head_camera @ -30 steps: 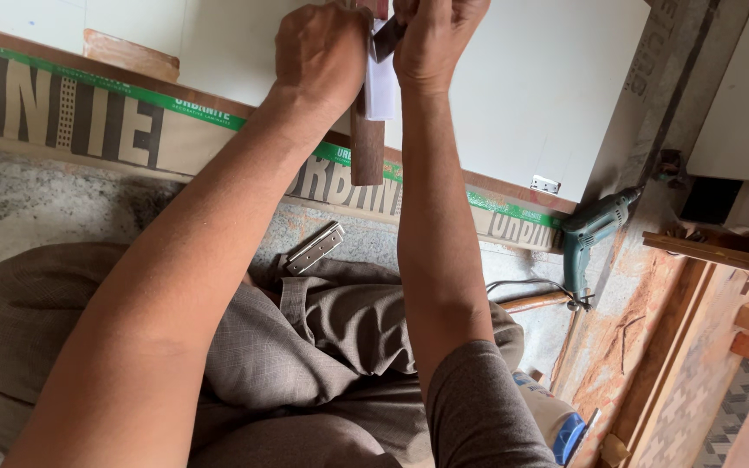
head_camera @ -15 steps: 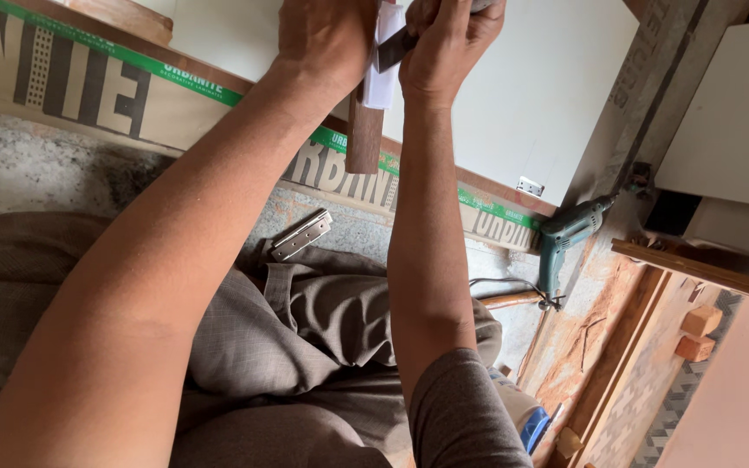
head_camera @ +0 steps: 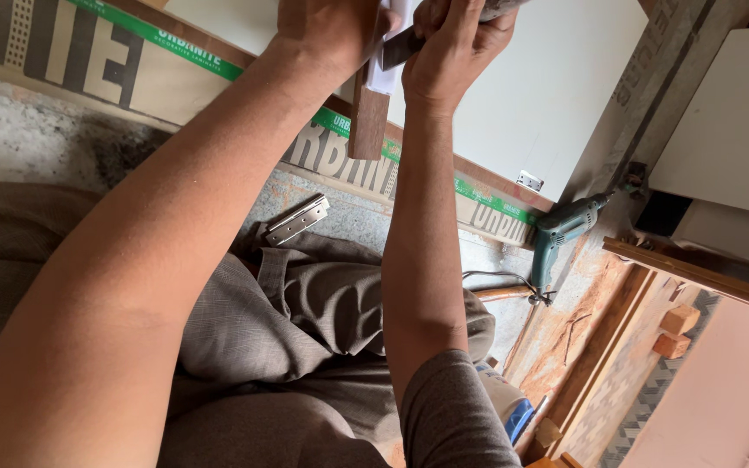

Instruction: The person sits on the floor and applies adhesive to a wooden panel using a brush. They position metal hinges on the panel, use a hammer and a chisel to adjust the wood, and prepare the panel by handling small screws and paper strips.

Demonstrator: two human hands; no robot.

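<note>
Brown wood fills both hands at the top edge of the head view: the left hand (head_camera: 327, 30) is clenched around a narrow dark brown wooden strip (head_camera: 368, 121) that hangs down from the fist, a slip of white paper (head_camera: 385, 76) showing beside it. The right hand (head_camera: 457, 43), touching the left, grips a dark, flat blade-like tool (head_camera: 402, 48) that crosses toward the strip; what the tool is cannot be told.

Behind the hands a long tan cardboard package (head_camera: 132, 74) lies across the speckled grey stone floor (head_camera: 28, 139), printed with large dark block lettering and edged by a bright green band (head_camera: 158, 36) with white print. A white laminate board (head_camera: 548, 87) lies beyond it, a small metal fitting (head_camera: 529, 180) at its lower edge.

A silver metal hinge (head_camera: 297, 220) lies on the floor just beside the person's grey-brown trousers (head_camera: 305, 303). To the right, a teal electric drill (head_camera: 563, 232) rests near the package's far end, its dark cord (head_camera: 496, 279) trailing. Reddish wooden boards (head_camera: 582, 321) and two small wood blocks (head_camera: 676, 333) lie further right. A blue-and-white container (head_camera: 510, 407) sits by the right elbow.
</note>
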